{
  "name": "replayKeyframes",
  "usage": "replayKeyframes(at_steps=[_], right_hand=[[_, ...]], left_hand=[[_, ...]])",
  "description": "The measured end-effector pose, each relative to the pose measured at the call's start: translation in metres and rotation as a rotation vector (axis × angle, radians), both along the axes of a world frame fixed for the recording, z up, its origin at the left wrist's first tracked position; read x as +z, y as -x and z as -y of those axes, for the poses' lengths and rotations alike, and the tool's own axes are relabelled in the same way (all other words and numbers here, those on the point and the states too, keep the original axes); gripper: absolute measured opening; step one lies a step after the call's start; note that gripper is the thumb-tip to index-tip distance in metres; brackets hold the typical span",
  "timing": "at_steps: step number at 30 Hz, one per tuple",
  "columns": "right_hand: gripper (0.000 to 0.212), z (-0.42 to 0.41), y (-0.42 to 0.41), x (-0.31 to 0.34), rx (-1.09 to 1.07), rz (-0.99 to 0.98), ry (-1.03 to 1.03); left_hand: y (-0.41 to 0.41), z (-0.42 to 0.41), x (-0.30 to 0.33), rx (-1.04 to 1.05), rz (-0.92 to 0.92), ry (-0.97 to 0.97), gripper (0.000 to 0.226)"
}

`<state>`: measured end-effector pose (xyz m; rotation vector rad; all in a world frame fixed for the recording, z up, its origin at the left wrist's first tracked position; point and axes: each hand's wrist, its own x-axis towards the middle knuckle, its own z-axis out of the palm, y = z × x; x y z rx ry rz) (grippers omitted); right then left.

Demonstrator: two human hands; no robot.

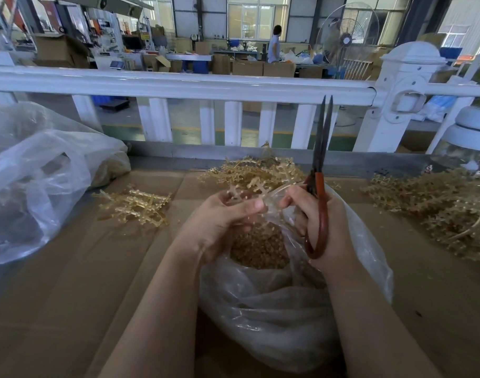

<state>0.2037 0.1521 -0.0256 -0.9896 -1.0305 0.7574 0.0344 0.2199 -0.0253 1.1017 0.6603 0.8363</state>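
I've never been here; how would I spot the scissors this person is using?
Start at the long white railing behind the cardboard-covered table. In front of it, above the open clear bag in the middle, the right hand grips the scissors. They point straight up, with dark, nearly closed blades and orange-red loop handles, unlike the pale tan plastic sprigs lying all around.

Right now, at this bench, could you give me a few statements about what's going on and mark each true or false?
The right hand grips red-handled scissors, blades pointing up. True.
The left hand is empty. False: it holds a small tan plastic piece.
The clear bag under the hands holds small tan bits. True.
Blue cloth lies under the bag. False: brown cardboard does.
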Motion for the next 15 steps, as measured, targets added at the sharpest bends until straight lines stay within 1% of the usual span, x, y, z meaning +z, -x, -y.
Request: replayKeyframes(at_steps=[2, 3, 5, 6, 8, 11, 15], right_hand=[[0.022, 0.0, 0.001, 0.0, 0.031, -0.073, -0.027], [0.023, -0.001, 0.001, -0.001, 0.038, -0.089, -0.031], [0.028, -0.004, 0.002, -0.002, 0.035, -0.075, -0.027], [0.027, -0.004, 0.002, -0.003, 0.031, -0.052, -0.027], [0.024, -0.003, 0.005, -0.003, 0.032, -0.005, -0.045], [0.027, -0.003, 0.006, -0.005, 0.041, 0.051, -0.057], [0.032, -0.005, 0.004, -0.004, -0.013, 0.1, -0.012]], left_hand=[[0.0, 0.0, -0.002, -0.032, -0.017, 0.012, 0.066], [0.0, -0.001, -0.002, -0.036, -0.059, -0.006, 0.064], [0.001, -0.002, -0.002, -0.048, -0.148, -0.054, 0.056], [0.0, -0.001, -0.002, -0.069, -0.157, -0.062, 0.049], [-0.002, 0.004, -0.002, -0.118, -0.129, -0.081, 0.044], [-0.004, 0.009, 0.0, -0.068, -0.145, -0.15, 0.044], [-0.006, 0.008, 0.002, 0.007, -0.049, -0.065, 0.022]])
